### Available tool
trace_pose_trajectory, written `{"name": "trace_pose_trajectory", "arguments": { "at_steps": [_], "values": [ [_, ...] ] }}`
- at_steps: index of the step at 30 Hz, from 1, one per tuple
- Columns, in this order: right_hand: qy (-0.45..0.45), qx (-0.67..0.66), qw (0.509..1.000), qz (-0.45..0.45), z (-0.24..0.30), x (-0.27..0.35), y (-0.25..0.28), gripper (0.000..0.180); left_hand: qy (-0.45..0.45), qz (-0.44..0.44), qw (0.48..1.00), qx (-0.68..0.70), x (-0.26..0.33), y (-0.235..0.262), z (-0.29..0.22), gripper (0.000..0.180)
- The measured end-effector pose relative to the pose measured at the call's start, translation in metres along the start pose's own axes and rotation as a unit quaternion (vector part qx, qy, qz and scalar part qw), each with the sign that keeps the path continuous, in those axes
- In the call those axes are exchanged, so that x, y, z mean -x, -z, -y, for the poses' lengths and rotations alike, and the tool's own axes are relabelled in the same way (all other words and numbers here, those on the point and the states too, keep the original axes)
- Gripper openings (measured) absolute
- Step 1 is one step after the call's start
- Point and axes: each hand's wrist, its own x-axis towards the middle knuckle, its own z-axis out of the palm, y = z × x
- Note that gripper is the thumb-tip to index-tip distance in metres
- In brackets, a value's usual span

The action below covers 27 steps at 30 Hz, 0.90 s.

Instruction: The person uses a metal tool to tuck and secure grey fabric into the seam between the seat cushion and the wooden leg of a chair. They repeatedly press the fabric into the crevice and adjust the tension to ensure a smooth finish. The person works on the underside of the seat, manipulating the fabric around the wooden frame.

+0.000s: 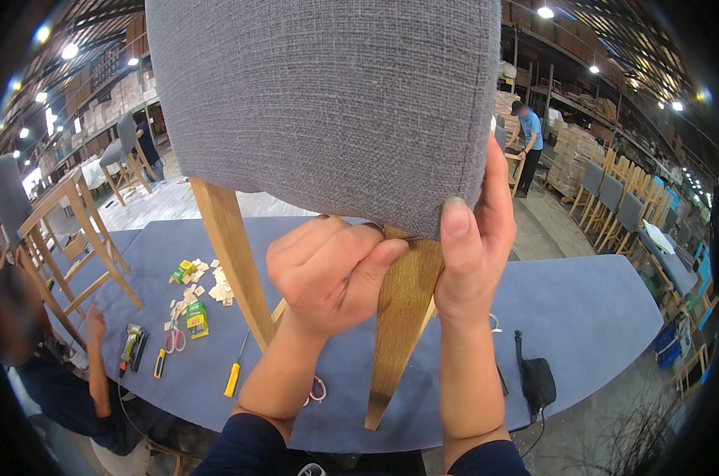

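Nearest, both hands are clamped on a grey chair (328,103): the left hand (328,266) pinches the lower cloth edge at the top of a wooden leg (407,305), and the right hand (478,238) grips the corner beside it, thumb on the cloth. The chair is right in front of the person, over the table (597,317); I cannot tell whether its feet touch it. The cover is coarse and woven, with a seam near its right edge, and the leg tapers to a darker foot. The table has a blue-grey covering, with a yellow-handled screwdriver (232,381), scissors (175,339) and a black pouch (538,381) on it. Small green-and-yellow boxes (197,319) lie among pale chips (222,285); their insides cannot be made out. At the left, a co-worker (54,397) is beside a second chair (10,190). Farther off, a person in a blue shirt (532,131) leans over a wooden frame, more chairs (611,193) stand in rows, and loaded shelves line the room under bright lamps (545,12).
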Motion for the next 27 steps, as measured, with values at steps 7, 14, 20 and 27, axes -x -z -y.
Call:
{"name": "trace_pose_trajectory", "arguments": {
  "at_steps": [7,14,20,27],
  "values": [
    [-0.022,-0.111,0.994,-0.011,-0.005,0.001,-0.001,0.085,0.075,0.016,0.997,-0.024,0.009,0.004,-0.013,0.021],
    [0.003,-0.009,1.000,-0.002,-0.003,0.003,-0.003,0.093,0.112,-0.005,0.993,0.029,0.006,0.001,-0.013,0.018],
    [0.010,0.002,1.000,-0.002,-0.001,0.004,-0.002,0.092,0.058,-0.008,0.998,0.019,0.010,0.001,-0.003,0.017],
    [-0.004,-0.152,0.988,-0.024,-0.005,0.012,-0.008,0.084,0.139,0.062,0.988,0.001,0.011,0.015,-0.022,0.014]
  ]
}}
